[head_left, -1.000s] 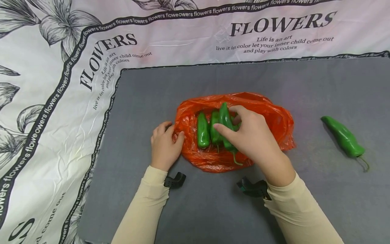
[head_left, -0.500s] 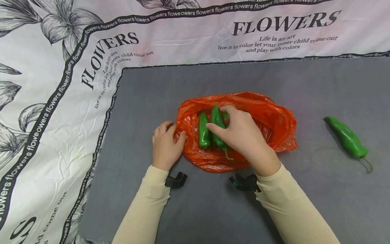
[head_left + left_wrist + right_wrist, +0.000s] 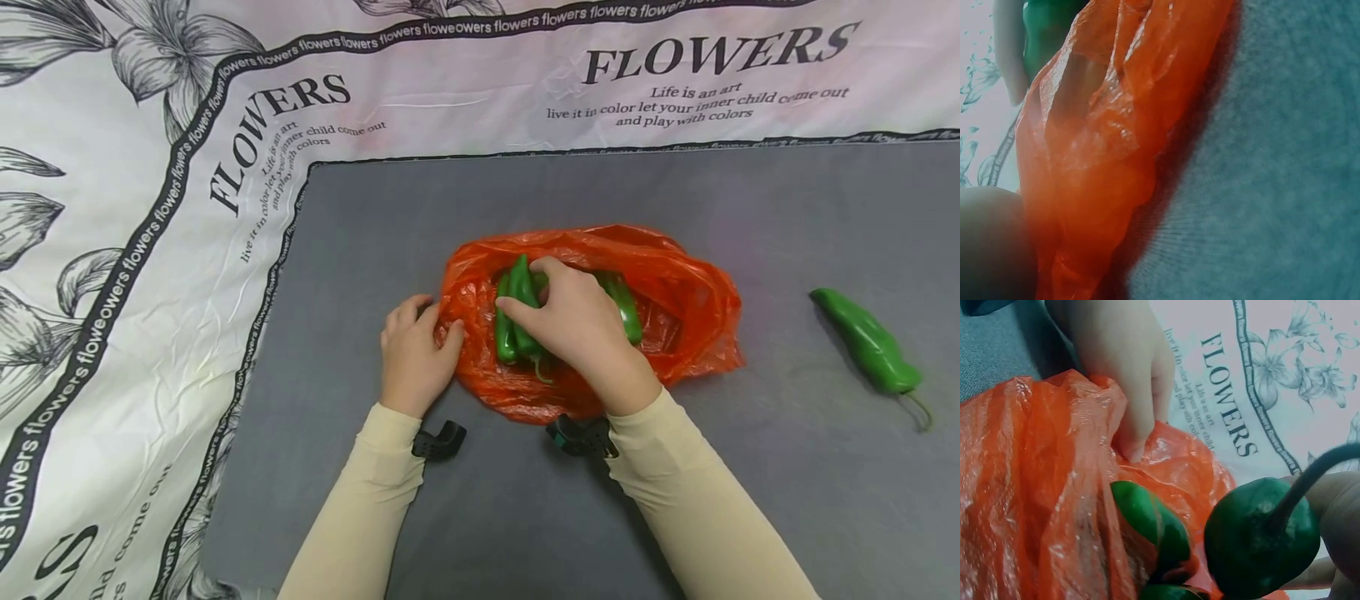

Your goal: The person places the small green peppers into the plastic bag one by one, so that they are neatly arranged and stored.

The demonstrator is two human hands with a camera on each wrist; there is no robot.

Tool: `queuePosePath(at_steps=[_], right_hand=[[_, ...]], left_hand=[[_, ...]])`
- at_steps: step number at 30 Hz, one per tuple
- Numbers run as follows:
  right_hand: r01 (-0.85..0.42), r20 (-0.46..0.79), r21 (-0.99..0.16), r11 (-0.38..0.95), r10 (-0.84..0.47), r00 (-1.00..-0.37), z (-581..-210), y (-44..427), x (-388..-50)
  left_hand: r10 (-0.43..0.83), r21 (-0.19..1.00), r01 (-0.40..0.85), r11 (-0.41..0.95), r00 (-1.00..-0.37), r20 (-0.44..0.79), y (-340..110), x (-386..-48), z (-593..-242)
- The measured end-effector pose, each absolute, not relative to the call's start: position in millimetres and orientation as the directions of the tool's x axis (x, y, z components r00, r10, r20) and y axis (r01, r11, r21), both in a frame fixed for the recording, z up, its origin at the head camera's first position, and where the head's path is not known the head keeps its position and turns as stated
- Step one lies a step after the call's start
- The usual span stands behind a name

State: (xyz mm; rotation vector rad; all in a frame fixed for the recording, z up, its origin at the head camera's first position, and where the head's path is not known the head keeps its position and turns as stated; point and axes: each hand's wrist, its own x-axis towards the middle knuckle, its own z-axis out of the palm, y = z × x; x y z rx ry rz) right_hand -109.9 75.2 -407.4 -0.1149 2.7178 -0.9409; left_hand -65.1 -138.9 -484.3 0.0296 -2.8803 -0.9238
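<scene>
A crumpled orange-red plastic bag (image 3: 693,333) lies with its mouth open on the grey cloth. My left hand (image 3: 420,358) pinches the bag's left rim; in the right wrist view its thumb dips inside. Over the bag, my right hand (image 3: 581,325) holds a green pepper (image 3: 522,292) between thumb and fingers, its stem (image 3: 1297,494) pointing toward my body. Under and beside it in the bag sit another green pepper (image 3: 504,337) on the left and one more (image 3: 624,310) on the right. My right hand hides part of the bag's inside.
A single green pepper (image 3: 866,343) with a curved stem lies on the grey cloth (image 3: 825,483) to the right of the bag. A white floral border (image 3: 450,100) with printed words runs along the back and left. Dark wrist cameras (image 3: 438,440) sit on both wrists.
My right hand has moved left within the bag, carrying the pepper toward the left pepper. A pepper has come into view right of the hand. The left hand keeps its place at the rim.
</scene>
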Motion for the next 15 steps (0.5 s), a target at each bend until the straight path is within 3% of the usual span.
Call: queuePosePath(at_steps=[7,15], right_hand=[[0.002,-0.192,-0.586,0.810,-0.136,-0.972,-414.2,64.6,-111.1],[-0.041,-0.132,-0.461,0.887,-0.115,-0.985,-416.5,51.7,-103.2]], left_hand=[[-0.058,0.586,0.016,0.810,-0.992,0.108,-138.5,-64.5,-485.4],[-0.052,0.582,0.026,0.813,-0.992,0.117,-139.1,-65.2,-485.4]])
